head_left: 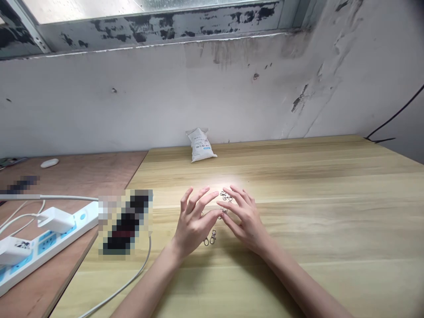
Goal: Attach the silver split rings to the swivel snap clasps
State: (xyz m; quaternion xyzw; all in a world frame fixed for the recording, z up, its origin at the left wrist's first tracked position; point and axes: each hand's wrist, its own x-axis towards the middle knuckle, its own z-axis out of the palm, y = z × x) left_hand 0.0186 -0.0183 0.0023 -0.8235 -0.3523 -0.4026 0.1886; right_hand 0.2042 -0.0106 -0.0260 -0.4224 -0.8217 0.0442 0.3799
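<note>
My left hand (195, 218) hovers low over the wooden table (331, 221), fingers spread and thumb tip against a small metal piece. Facing it, my right hand (243, 216) has thumb and index finger close together around that piece, which looks like a small swivel clasp (224, 211); its shape is partly hidden by the fingertips. Just beyond the fingertips lies a small pile of silver metal clasps (227, 195). Nearer to me, below the left thumb, another swivel clasp (213, 236) rests beside a metal ring (206, 241).
A white plastic packet (200, 145) stands against the wall at the back. To the left are a white power strip (49, 247) with plugged-in chargers, a pixelated dark object (127, 223) and a white cable (132, 278). A white oval item (49, 163) lies farther back.
</note>
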